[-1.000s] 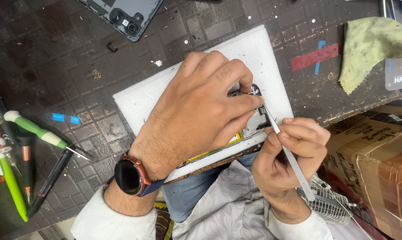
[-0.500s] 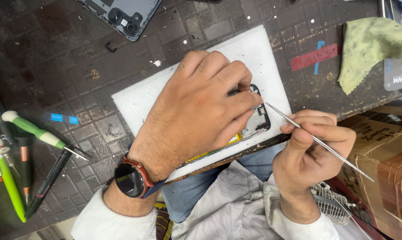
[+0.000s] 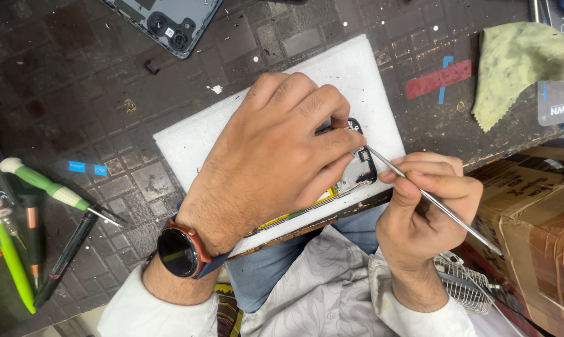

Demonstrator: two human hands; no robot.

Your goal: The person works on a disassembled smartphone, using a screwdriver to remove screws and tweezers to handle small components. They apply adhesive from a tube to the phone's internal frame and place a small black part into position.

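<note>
left hand (image 3: 272, 159): flat, palm down, pressing an opened phone (image 3: 356, 165) onto a white foam pad (image 3: 188, 140); fingers spread narrow, covering most of it
right hand (image 3: 428, 212): pinched shut around a thin metal pry tool (image 3: 431, 200), pen-style
tool axis: runs 10 to 4 o'clock; tip at the phone's exposed dark corner, looks touching
key relation: phone lies at 10 o'clock from right hand, under the left; phone long axis roughly 8 to 2 o'clock; left hand nearer, right reaches by tool only
wrist: dark round watch (image 3: 179, 251) on left
pad: sits at bench edge, 6 o'clock side overhangs lap
bench (image 3: 76, 81): dark gridded mat
outward 12 o'clock: phone back cover (image 3: 166, 22)
3 o'clock: green cloth (image 3: 512, 62)
9 o'clock: green-handled screwdriver (image 3: 45, 185)
containers: cardboard box (image 3: 537, 218) at 4 o'clock, contents cannot tell; wire basket (image 3: 466, 284) beside it
</note>
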